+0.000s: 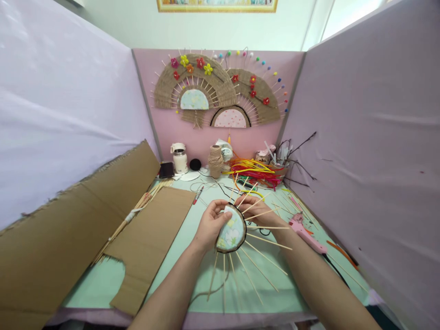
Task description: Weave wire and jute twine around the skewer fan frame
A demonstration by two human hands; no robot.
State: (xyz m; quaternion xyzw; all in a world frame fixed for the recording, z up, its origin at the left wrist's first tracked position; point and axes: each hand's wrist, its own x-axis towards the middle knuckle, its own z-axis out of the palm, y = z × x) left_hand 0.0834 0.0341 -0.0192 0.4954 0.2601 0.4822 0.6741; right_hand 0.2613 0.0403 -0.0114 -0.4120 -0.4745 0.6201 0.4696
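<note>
Plainly, the left hand clamps the floral half-disc; whether the right hand grips is unclear.

1. The stick frame is between the left hand and right hand, above the table.
2. Left: a cardboard sheet, then a stick bundle, then a cardboard panel.
3. Behind, left to right: thermos, twine spool, pipe cleaners, branches in a pot.
4. Above these, two fans on the back panel.
5. A glue gun lies right of the hands.
</note>
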